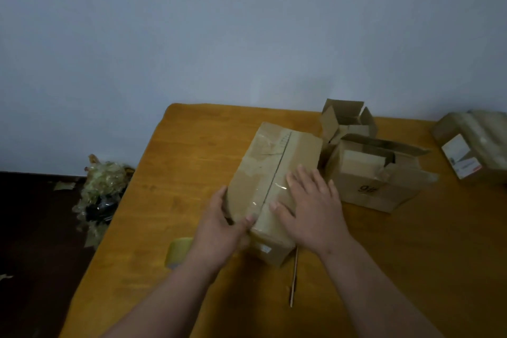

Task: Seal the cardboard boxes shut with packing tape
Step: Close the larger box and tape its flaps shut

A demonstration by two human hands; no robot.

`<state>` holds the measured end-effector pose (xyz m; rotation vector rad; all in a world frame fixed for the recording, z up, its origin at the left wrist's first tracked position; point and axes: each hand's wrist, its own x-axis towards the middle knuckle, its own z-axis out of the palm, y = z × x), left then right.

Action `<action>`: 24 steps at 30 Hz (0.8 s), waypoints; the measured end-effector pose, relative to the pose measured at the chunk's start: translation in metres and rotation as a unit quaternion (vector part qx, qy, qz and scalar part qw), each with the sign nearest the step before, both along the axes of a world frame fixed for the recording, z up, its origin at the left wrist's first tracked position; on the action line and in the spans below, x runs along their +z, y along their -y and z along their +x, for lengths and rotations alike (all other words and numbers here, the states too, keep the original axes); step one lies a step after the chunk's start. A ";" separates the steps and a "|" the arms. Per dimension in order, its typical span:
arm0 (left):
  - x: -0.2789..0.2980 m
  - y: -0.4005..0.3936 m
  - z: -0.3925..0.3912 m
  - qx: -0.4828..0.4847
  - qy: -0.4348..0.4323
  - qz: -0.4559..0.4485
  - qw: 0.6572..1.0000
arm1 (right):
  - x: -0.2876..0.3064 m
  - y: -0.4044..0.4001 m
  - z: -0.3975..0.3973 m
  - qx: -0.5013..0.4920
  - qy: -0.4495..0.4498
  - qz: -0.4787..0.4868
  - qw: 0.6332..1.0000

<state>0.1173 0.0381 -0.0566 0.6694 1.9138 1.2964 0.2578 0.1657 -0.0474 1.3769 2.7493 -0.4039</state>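
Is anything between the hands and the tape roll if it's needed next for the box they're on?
Nothing visible blocks it. The tape roll lies on the table just left of the left hand, partly hidden behind that forearm. Both hands rest on the closed box; the right hand lies flat on top.

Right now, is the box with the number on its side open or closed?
Open. The numbered box has its top flaps standing up and apart, with no tape across them.

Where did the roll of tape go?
In the head view, the roll of tape sits on the wooden table, on the person's left, just beside the left forearm and left of the closed box both hands are touching.
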 end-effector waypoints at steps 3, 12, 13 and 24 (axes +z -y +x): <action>0.004 -0.014 -0.024 0.115 -0.108 -0.034 0.987 | 0.005 0.010 0.003 0.026 -0.023 0.011 0.999; -0.007 -0.030 -0.020 -0.222 -0.531 -0.231 0.784 | 0.003 0.015 -0.028 0.239 -0.035 0.000 0.970; -0.007 -0.029 -0.025 -0.241 -0.534 -0.235 0.776 | 0.004 0.007 -0.028 0.242 -0.034 0.002 0.970; 0.006 -0.029 -0.034 -0.241 -0.512 -0.238 0.789 | 0.007 -0.034 -0.018 0.072 -0.043 0.061 0.995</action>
